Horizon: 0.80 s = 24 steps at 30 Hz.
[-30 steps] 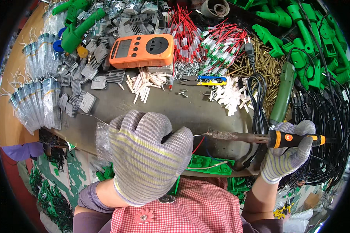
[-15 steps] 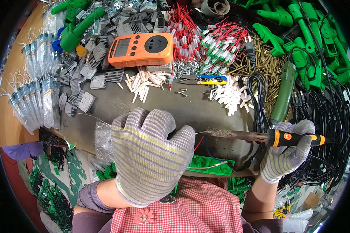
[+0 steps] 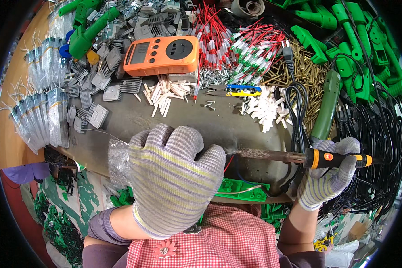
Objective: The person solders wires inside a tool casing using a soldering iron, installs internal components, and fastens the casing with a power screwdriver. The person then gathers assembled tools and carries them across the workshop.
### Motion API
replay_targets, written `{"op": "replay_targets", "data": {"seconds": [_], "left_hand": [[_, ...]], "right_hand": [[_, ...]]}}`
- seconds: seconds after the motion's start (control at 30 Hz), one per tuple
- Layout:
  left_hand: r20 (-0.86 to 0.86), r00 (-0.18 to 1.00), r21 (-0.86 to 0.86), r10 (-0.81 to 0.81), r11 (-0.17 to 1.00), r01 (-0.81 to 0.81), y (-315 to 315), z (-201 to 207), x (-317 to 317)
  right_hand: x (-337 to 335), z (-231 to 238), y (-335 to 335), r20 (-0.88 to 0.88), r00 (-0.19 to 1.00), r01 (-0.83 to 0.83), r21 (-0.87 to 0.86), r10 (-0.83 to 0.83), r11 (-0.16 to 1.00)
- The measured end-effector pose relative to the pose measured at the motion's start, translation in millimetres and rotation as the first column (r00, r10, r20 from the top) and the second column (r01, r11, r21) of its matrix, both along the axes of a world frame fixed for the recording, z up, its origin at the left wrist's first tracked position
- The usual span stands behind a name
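Note:
My right hand (image 3: pixel 328 178), in a striped knit glove, wraps round the black and orange handle of a soldering iron (image 3: pixel 272 155). The iron points left, its tip just beyond my left fingertips, with a wisp of smoke there. My left hand (image 3: pixel 176 178), also gloved, is closed, its back toward me. A thin silvery wire (image 3: pixel 100 131) runs into its far left side; the pinch itself is hidden. A clear-wrapped piece (image 3: pixel 119 163) shows beside that hand, partly covered. A red wire (image 3: pixel 228 163) shows near the tip, above a green plastic shell (image 3: pixel 241 190).
Beyond my hands lie an orange meter (image 3: pixel 161 56), cutting pliers (image 3: pixel 234 91), white sleeves (image 3: pixel 167 96), red-wired parts (image 3: pixel 259 53) and brass-coloured screws (image 3: pixel 315 73). Grey blocks (image 3: pixel 97 115) and clear packets (image 3: pixel 40 118) stand left. A green tool (image 3: pixel 326 107) and black cords (image 3: pixel 366 147) crowd the right.
Smoke has appeared at the iron's tip. The iron has shifted very slightly, and the short wire end seen at its tip no longer shows clearly. Both hands keep their hold.

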<state>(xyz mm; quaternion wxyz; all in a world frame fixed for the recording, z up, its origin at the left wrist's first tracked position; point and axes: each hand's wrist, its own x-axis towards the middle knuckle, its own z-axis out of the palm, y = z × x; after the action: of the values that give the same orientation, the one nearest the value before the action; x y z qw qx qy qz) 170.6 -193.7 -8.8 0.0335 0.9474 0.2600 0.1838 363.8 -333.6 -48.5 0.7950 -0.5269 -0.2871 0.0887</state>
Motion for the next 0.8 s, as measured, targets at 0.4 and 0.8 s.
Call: {"op": "replay_targets", "data": {"seconds": [0.4, 0.8], "left_hand": [[-0.036, 0.999, -0.018, -0.001, 1.000, 0.000, -0.2, 1.4, -1.1], [-0.046, 0.999, -0.019, 0.015, 1.000, -0.016, 1.1, -0.9, 2.4]], "right_hand": [[-1.4, 0.6, 0.0, -0.010, 0.999, 0.038, -0.035, -0.039, 0.999], [-0.1, -3.1, -5.2, -0.020, 1.000, 0.005, -0.046, -0.006, 0.999]]}}
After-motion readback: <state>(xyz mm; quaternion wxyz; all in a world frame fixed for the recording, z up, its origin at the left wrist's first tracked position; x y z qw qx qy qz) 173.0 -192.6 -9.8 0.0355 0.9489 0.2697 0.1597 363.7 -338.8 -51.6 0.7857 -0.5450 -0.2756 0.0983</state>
